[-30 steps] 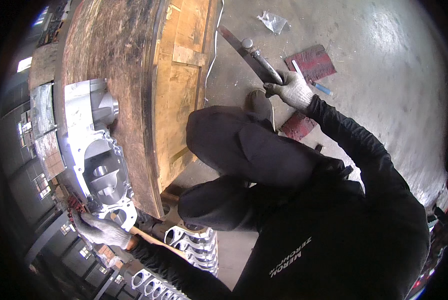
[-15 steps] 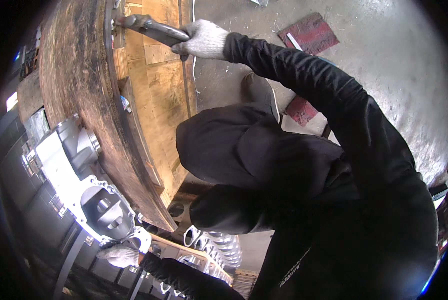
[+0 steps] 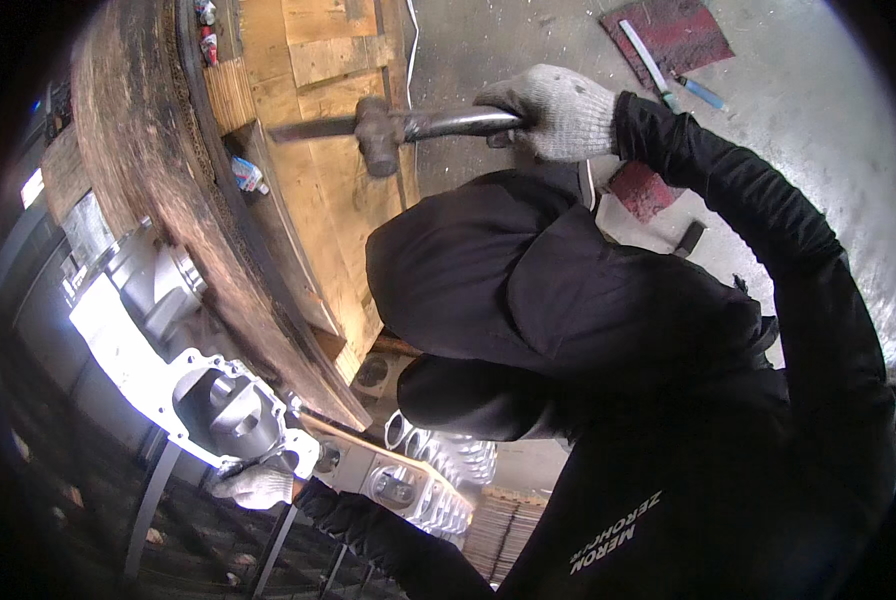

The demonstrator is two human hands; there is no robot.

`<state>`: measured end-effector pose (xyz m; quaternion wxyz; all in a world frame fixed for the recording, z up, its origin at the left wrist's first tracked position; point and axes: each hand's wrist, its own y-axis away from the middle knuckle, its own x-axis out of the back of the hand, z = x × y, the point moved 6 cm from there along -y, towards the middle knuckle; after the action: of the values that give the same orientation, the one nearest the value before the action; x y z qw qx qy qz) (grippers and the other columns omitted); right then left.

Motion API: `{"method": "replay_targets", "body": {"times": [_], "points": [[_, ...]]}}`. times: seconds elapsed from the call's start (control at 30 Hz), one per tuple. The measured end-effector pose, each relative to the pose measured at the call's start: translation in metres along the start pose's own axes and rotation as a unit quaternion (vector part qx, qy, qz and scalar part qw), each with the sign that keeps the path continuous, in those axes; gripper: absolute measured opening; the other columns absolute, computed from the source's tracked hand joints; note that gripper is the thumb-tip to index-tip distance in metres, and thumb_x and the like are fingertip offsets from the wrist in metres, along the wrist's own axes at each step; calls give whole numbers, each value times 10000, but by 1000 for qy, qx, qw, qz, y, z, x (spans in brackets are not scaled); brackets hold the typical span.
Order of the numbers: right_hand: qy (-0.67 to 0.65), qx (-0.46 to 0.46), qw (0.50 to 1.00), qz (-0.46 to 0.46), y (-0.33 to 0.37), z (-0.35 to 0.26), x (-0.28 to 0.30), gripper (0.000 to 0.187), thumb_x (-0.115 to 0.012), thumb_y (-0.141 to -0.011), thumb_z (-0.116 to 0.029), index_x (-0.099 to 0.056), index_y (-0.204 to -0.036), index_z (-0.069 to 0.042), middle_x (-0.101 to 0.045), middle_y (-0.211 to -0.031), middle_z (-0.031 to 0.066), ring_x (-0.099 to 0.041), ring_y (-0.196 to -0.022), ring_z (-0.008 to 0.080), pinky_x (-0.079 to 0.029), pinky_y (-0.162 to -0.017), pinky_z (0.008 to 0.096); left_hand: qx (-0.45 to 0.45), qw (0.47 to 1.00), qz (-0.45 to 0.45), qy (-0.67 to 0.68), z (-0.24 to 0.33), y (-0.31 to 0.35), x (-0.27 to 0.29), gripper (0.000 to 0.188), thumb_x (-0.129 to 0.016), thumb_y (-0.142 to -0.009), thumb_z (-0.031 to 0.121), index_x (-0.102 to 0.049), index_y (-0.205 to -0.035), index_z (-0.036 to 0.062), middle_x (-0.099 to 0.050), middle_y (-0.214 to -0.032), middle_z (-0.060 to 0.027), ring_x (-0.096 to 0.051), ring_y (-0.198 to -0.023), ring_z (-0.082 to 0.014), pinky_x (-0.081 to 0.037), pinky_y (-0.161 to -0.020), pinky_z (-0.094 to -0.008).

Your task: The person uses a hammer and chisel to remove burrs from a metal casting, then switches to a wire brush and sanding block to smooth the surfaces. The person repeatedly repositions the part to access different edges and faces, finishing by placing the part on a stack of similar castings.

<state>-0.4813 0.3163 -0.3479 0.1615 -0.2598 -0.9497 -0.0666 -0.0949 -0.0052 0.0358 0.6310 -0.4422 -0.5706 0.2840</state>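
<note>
My right hand point(image 3: 558, 112), in a pale knit glove, is closed around the handle of a hammer point(image 3: 378, 140). A dark, flat, tapered piece point(image 3: 313, 129) reaches out to the left beyond the hammer head; I cannot tell whether it belongs to the hammer. A silver metal casting point(image 3: 133, 350) with a hollow chamber and bolt holes lies at the left against the worn wooden tabletop point(image 3: 133, 130). My left hand point(image 3: 256, 487), gloved too, holds the lower end of this casting. Its fingertips are partly hidden behind the metal.
Below the tabletop are wooden boards point(image 3: 323, 190) with a small tube point(image 3: 249, 175) on a ledge. More silver castings point(image 3: 448, 455) stand in rows at the lower middle. On the floor lie dark red mats point(image 3: 683, 45), a long flat tool point(image 3: 646, 55) and a blue-handled tool point(image 3: 703, 93).
My right hand has swung the hammer away from the table edge, to the right and slightly down. My left hand stays on the casting; the whole view has shifted a little.
</note>
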Motion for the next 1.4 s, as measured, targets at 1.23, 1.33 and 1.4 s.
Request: {"method": "replay_targets", "body": {"times": [1.23,1.33,1.4], "points": [[-270,-67,932,-232,-117,-91,-199,759,-819,-882,-357,-494,-1416,72,-740,-1105,169,-725,-938,207,-603,-792,322,-92,991,-18,91,15,13,18,438,-492,-1073,360,-786,-1071,35,-769,-866,-165,-745,-687,-307,-581,-591,-391],[-240,-130,943,-188,-97,-111,-195,496,-652,-1005,-439,-672,-1226,5,-718,-881,79,-647,-784,157,-530,-693,296,-70,993,-29,86,19,15,18,435,-503,-1062,369,-788,-1062,40,-770,-874,-158,-745,-705,-319,-585,-610,-398],[-186,-101,972,-102,-102,-135,-179,432,-623,-1020,-386,-711,-1141,19,-692,-853,47,-601,-745,125,-503,-699,277,-55,992,-39,107,26,17,14,457,-498,-1059,415,-794,-1048,66,-761,-839,-155,-737,-704,-336,-572,-602,-420]]}}
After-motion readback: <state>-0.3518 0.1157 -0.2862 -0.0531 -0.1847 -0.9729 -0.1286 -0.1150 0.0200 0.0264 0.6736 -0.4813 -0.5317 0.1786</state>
